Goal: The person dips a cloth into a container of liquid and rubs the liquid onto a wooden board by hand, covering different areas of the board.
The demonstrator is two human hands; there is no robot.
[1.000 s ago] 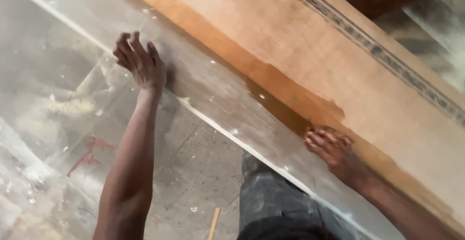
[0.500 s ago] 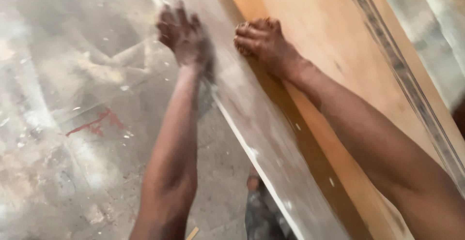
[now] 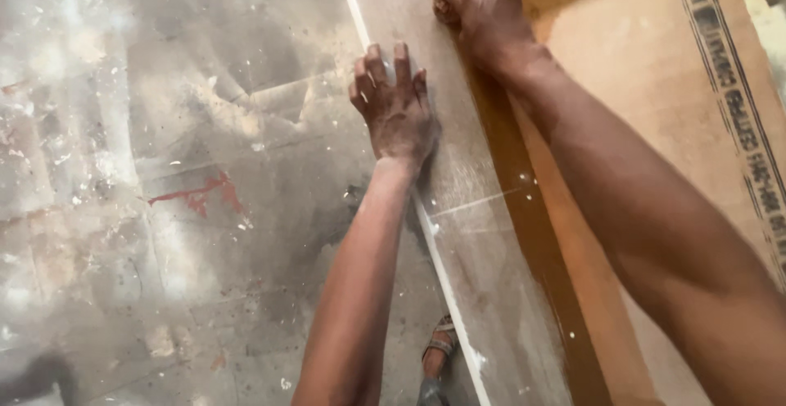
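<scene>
A: Main object? Go.

B: Long grey laminate-faced board [image 3: 483, 234], dusty, pale white edge strip on its left side; runs from top centre down to bottom right; it lies on a wide tan plywood sheet [image 3: 647, 119], a darker orange-brown band showing where they meet.

A: Hands?

B: Person's left hand [image 3: 397, 99] flat on the grey board near its left edge, fingers spread and extended, palm down, gripping nothing; right hand [image 3: 483, 5] higher up at the board's right edge, fingers curled, knuckles up; whether it grasps the edge, cannot tell; both are coated in dust.

A: Labels, print?

B: Dark printed strip [image 3: 737, 119] along the plywood's right side, narrow, running top to lower right; black lettering on tan.

A: Rest?

B: Dusty grey concrete floor [image 3: 164, 250] at left with a red paint smear [image 3: 201, 195]; sandalled foot [image 3: 438, 349] at bottom, beside the board's edge.
</scene>
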